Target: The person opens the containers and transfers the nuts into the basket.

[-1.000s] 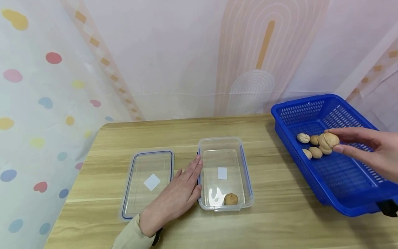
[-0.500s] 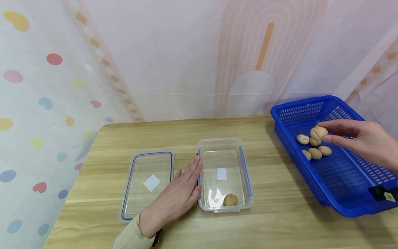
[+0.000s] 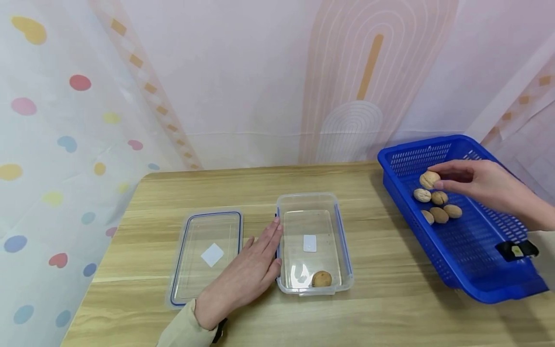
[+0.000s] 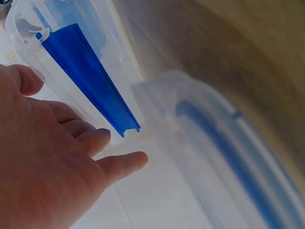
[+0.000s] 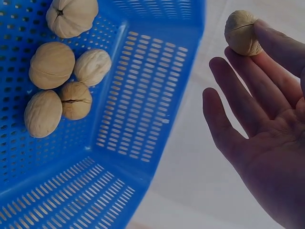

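My right hand (image 3: pixel 481 185) pinches a light-brown walnut (image 3: pixel 429 180) between thumb and fingertips, held over the far left part of a blue plastic basket (image 3: pixel 470 243). Below it in the basket lie several walnuts (image 3: pixel 440 215), grouped toward the left wall. In the right wrist view the pinched walnut (image 5: pixel 242 33) shows a seam. My left hand (image 3: pixel 247 270) lies with straight fingers against the left side of a clear plastic container (image 3: pixel 297 255), near its blue side clip (image 4: pixel 90 78). One walnut (image 3: pixel 322 279) sits inside that container, at its near wall.
A clear lid (image 3: pixel 191 274) with a blue seal and a white square label lies left of the container, partly under my left hand. All stand on a wood-grain table (image 3: pixel 373 313). A patterned cloth (image 3: pixel 243 86) hangs behind and to the left.
My right hand has moved left and toward the back of the basket with the walnut pinched, uncovering the walnuts below. The left hand stays at the container.
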